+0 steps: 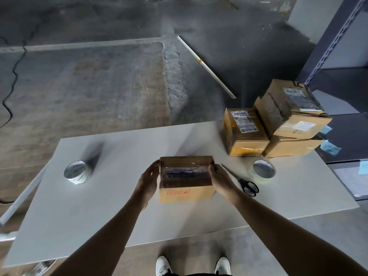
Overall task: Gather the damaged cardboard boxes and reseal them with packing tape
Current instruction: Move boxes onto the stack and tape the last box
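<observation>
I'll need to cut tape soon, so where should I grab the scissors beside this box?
Take the black handle loops, coming in from the near right with your right hand. The scissors lie flat and closed on the table, loops toward you, tips pointing away beside the cardboard box, so fingers likely meet handles first.

No wording can be read. The box [187, 196] on the desk [99, 206] bears a red mark [177, 192] on its near face, too blurred to make out. Beyond it to the right, the stacked boxes [298, 126] carry white barcode labels [244, 120] with print too small. Left of the box, the tape roll [77, 172] has illegible lettering inside its core.
</observation>
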A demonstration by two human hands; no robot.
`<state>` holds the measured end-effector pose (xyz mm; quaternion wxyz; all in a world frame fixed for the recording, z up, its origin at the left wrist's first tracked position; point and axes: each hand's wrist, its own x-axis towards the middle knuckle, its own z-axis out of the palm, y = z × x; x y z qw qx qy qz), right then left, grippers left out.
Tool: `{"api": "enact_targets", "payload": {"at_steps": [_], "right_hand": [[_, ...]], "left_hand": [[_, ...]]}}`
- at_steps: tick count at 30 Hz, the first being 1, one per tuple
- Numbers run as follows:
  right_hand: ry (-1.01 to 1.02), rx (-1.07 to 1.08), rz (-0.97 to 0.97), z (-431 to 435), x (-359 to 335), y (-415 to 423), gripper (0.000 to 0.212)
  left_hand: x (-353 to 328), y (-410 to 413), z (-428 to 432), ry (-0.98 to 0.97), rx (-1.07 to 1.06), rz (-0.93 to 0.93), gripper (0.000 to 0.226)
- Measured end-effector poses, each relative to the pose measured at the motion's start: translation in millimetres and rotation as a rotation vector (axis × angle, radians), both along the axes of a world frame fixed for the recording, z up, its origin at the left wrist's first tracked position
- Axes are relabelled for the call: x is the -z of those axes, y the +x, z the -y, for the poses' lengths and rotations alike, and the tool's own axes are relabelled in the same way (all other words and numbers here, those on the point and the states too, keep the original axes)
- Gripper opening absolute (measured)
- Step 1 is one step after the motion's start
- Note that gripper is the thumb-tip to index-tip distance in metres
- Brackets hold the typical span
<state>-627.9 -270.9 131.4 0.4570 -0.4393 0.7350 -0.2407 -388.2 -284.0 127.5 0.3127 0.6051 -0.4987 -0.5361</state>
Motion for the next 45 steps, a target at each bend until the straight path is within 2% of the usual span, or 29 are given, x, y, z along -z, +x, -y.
{"api": "enact_targets", "payload": {"at_steps": [4,6,9,12,14,16,18,21,22,24,27,28,32,36,39,45], "right_hand": [[0.040,0.113,0.194,1,5,-2,0.035],[0.043,0.132,0.223,0,5,1,0.035],[0.038,0.141,0.222,-4,4,5,0.035],[-0.013,0.098,0.186,-7,3,4,0.032],[-0.037,0.022,0.112,-8,-1,3,0.042],[-0.009,-0.014,0.091,-8,-5,3,0.058],[0.014,-0.005,0.117,-5,-3,1,0.066],[0.005,0.025,0.123,-4,-9,-2,0.063],[-0.016,0.031,0.130,-5,-11,-3,0.058],[-0.044,0.061,0.138,-4,-15,-7,0.055],[-0.067,0.110,0.162,2,-21,-11,0.063],[-0.091,0.133,0.198,4,-24,-12,0.064],[-0.250,0.093,0.319,8,-42,-11,0.049],[-0.346,0.054,0.431,11,-57,-10,0.047],[-0.383,-0.001,0.497,13,-66,-13,0.035],[-0.410,-0.119,0.486,21,-92,-16,0.070]], "left_hand": [[-13,4,7,-0.077,-0.068,-0.068,0.030],[-21,3,9,-0.080,-0.081,-0.123,0.029],[-27,-1,11,-0.026,-0.068,0.019,0.054],[-26,-4,13,0.140,-0.067,0.039,0.076],[-26,-6,11,0.103,-0.025,0.131,0.082],[-26,-6,10,-0.047,0.119,0.244,0.097],[-30,-3,9,-0.129,0.281,0.277,0.114],[-33,8,11,-0.053,0.400,0.201,0.136],[-34,10,10,-0.043,0.427,0.210,0.136],[-36,10,8,-0.035,0.404,0.211,0.124],[-45,8,7,-0.055,0.277,0.088,0.085],[-46,10,8,-0.060,0.247,0.036,0.079],[-48,12,15,-0.012,0.156,-0.163,0.069],[-54,10,20,0.045,0.104,-0.239,0.068],[-63,6,22,0.055,0.085,-0.296,0.066],[-90,3,30,0.047,0.122,-0.362,0.049]]}}
